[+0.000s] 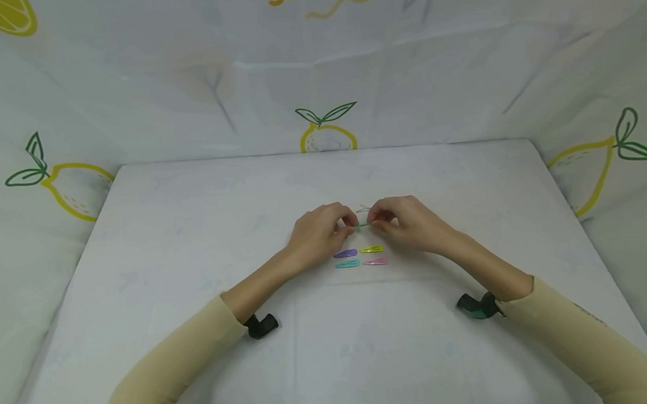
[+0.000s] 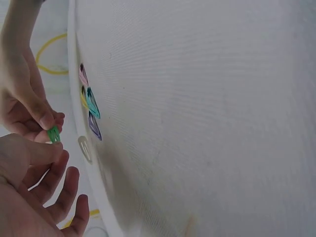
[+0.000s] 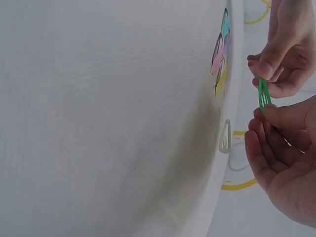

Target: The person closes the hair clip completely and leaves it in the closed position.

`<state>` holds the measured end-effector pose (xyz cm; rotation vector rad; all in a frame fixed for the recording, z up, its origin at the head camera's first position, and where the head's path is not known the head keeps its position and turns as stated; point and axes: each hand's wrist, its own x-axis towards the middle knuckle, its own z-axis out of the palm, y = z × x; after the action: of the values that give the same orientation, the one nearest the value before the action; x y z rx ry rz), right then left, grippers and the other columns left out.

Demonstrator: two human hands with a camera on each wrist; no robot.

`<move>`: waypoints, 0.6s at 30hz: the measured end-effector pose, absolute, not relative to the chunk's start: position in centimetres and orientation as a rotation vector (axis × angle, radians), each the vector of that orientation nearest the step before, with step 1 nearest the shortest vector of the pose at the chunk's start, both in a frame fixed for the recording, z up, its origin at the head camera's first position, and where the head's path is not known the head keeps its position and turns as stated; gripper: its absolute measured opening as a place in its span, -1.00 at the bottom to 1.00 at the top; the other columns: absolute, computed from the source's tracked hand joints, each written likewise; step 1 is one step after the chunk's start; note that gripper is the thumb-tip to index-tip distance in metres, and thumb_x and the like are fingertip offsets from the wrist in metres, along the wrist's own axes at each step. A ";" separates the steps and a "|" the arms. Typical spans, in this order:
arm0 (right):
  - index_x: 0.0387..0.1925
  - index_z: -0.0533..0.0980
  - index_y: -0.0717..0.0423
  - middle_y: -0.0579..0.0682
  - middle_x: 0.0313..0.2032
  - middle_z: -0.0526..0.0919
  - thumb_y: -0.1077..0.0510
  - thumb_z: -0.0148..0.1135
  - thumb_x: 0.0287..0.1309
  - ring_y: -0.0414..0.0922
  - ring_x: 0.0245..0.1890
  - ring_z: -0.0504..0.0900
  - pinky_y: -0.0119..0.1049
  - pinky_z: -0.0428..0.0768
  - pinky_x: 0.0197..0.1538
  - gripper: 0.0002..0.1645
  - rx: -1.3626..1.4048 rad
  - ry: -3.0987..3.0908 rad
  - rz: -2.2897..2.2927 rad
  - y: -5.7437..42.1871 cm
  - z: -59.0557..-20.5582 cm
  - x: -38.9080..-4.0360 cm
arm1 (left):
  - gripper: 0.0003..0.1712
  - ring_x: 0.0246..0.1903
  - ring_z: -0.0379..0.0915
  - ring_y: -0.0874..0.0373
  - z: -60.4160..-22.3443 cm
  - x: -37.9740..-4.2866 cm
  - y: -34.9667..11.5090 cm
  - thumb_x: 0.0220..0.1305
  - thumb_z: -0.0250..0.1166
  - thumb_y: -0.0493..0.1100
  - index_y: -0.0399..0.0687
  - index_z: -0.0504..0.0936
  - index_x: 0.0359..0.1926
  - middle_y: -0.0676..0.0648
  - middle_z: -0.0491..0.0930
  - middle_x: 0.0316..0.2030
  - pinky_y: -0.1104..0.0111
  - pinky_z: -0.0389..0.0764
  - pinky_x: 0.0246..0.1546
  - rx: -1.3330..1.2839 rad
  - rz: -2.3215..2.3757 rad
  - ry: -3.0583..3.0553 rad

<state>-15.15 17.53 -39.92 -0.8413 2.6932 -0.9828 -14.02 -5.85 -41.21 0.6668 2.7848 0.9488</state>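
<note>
A green snap hair clip (image 3: 264, 94) is held above the table between both hands. My left hand (image 1: 318, 231) pinches one end of it between thumb and forefinger. At the other end, my right hand (image 1: 409, 223) pinches it the same way, its other fingers loosely bent in the right wrist view. Just nearer than the hands lie a purple clip (image 1: 345, 253), a yellow clip (image 1: 371, 249), a turquoise clip (image 1: 347, 263) and a pink clip (image 1: 375, 261), in two short rows. Behind the green one, a white clip (image 3: 225, 137) lies on the cloth.
A white cloth covers the table (image 1: 166, 247). White curtains (image 1: 158, 82) printed with lemons stand behind it and at both sides. Dark devices (image 1: 262, 326) are worn at the wrists, near the sleeve ends.
</note>
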 end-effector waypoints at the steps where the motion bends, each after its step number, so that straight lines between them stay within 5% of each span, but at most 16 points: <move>1: -0.15 0.71 0.25 0.10 -0.16 0.84 0.39 0.33 0.40 -0.02 -0.13 0.81 0.02 0.76 0.09 -0.91 -0.846 2.688 -0.987 17.5 -39.9 -15.1 | -0.87 -0.17 0.65 0.19 -41.2 -14.0 -5.9 0.47 0.41 -0.20 0.06 0.80 -0.03 0.10 0.80 -0.06 0.29 0.61 -0.16 0.666 0.956 2.782; 18: -0.14 0.70 0.27 0.13 -0.14 0.84 0.40 0.32 0.41 0.02 -0.10 0.82 0.07 0.75 0.17 -0.92 -0.872 2.650 -1.033 17.4 -39.8 -14.9 | -0.87 -0.20 0.63 0.19 -41.1 -13.7 -6.2 0.48 0.40 -0.21 0.03 0.80 -0.02 0.08 0.79 -0.07 0.32 0.58 -0.19 0.658 0.980 2.772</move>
<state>-14.92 17.42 -39.80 -0.8723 2.6505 -1.0329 -13.65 -6.20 -41.06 0.6582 2.7725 0.9803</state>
